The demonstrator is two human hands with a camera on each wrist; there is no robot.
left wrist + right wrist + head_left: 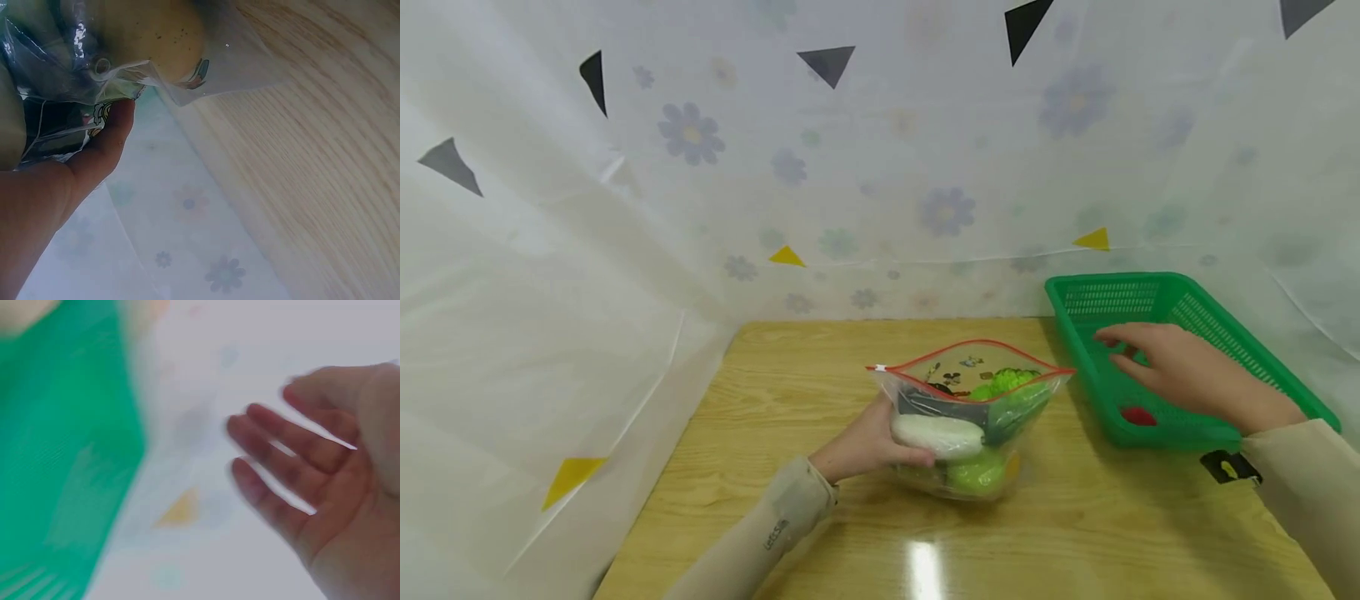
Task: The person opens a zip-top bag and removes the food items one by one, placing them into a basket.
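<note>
My left hand [872,442] grips a clear zip bag [1007,437] by its left side, thumb across the front. Its red-edged mouth gapes open, with a white slider [880,367] at the left end. Through the plastic show a white oblong vegetable [936,435], a round light-green one [977,473], a frilly green one [1011,381] and something dark. The left wrist view shows a speckled yellowish round item [156,37] inside too. Over the green basket [1198,435], my right hand [1187,367] is empty, its fingers loosely bent and apart.
A small red item [1138,416] lies in the basket's near corner. The basket stands right of the bag on a wooden table [790,358]. White sheeting [880,183] with flowers and triangles hangs behind and on the left. A black tag [1228,467] sits by the right sleeve.
</note>
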